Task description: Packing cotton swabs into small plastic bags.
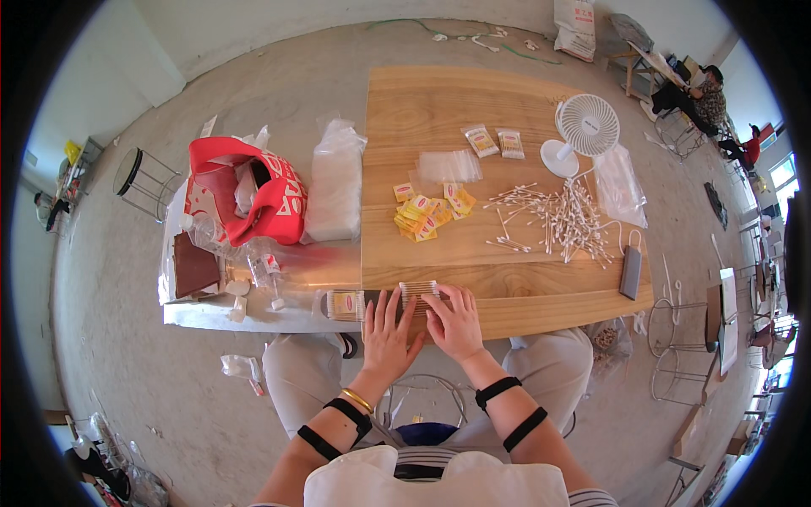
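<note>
One row of cotton swabs (419,289) lined up at the table's (490,101) near edge, flanked by the left hand (387,335), spread flat, and the right hand (457,324), loosely spread, yellow packets (422,220) scattered beyond.

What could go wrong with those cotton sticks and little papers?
The swab row at the fingertips of the left hand and right hand might roll apart if bumped.

The swab packet sits near the front edge beside the left hand, so an elbow or sleeve could knock it off.

If the fan is running, it might scatter the yellow papers.
</note>
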Action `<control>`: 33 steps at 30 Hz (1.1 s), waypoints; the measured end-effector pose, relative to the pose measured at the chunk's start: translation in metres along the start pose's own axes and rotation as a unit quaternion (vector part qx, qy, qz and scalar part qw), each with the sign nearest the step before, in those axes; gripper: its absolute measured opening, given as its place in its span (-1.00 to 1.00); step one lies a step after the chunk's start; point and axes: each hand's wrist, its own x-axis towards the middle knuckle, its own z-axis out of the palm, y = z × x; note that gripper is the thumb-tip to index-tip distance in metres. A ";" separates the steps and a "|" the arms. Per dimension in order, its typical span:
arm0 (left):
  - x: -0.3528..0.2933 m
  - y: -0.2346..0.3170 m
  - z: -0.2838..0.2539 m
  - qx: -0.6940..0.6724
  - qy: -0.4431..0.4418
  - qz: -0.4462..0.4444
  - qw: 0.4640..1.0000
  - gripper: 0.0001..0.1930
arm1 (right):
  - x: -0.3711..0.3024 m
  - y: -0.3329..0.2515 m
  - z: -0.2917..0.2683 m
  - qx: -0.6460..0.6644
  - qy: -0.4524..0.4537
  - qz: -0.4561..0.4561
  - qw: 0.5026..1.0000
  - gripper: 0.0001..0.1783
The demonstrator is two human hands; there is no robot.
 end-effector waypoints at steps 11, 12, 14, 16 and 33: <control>0.000 0.003 -0.001 -0.011 0.000 -0.010 1.000 -0.25 | 0.003 -0.002 -0.001 -0.040 -0.016 0.008 0.999 -0.57; 0.002 0.004 -0.003 -0.014 0.000 -0.009 1.000 -0.25 | 0.003 -0.001 -0.001 -0.039 -0.016 0.005 0.999 -0.57; 0.004 0.006 -0.005 -0.019 -0.001 -0.009 1.000 -0.25 | 0.002 0.000 -0.001 -0.038 -0.017 0.003 0.999 -0.58; 0.007 0.007 -0.005 -0.017 -0.001 -0.015 1.000 -0.27 | 0.002 0.001 0.000 -0.037 -0.019 -0.002 0.999 -0.59; 0.013 0.000 0.010 0.024 -0.006 -0.020 0.999 -0.30 | 0.006 -0.003 0.004 -0.022 0.002 0.067 0.998 -0.60</control>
